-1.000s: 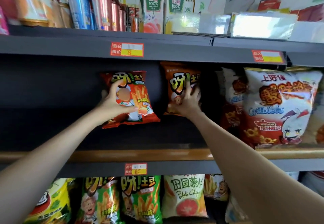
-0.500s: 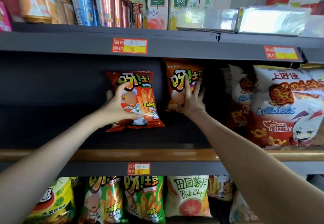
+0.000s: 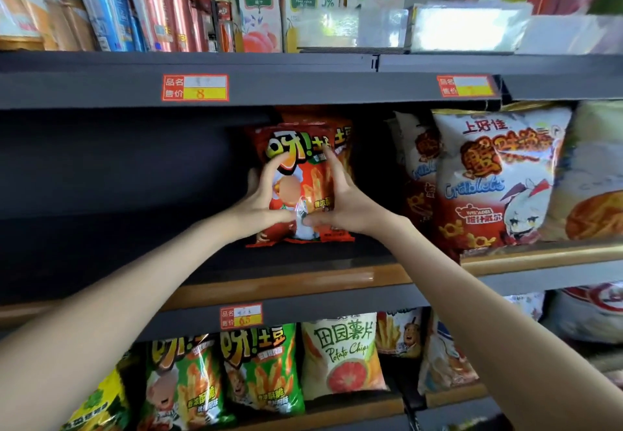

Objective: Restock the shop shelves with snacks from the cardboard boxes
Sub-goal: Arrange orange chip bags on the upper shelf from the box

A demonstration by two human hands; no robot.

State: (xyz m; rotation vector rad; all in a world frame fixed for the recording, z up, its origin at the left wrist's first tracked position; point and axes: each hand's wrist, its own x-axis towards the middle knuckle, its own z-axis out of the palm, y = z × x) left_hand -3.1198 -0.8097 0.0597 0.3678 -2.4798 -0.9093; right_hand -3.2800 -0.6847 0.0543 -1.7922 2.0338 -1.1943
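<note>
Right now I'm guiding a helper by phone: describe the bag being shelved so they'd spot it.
On the dark middle shelf, below the price tag marked 8, the left hand and right hand hold a red bag upright. Unlike the white Crablets bags to its right, it shows yellow lettering and fries.

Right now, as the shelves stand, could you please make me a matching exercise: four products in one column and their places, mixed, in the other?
Products
1 red snack bag
2 green snack bags
3 juice cartons
4 white Crablets bag

Places
a lower shelf
b middle shelf, untouched
c top shelf
d held by left hand and right hand

Pairs: 1-d, 2-a, 3-c, 4-b
</note>
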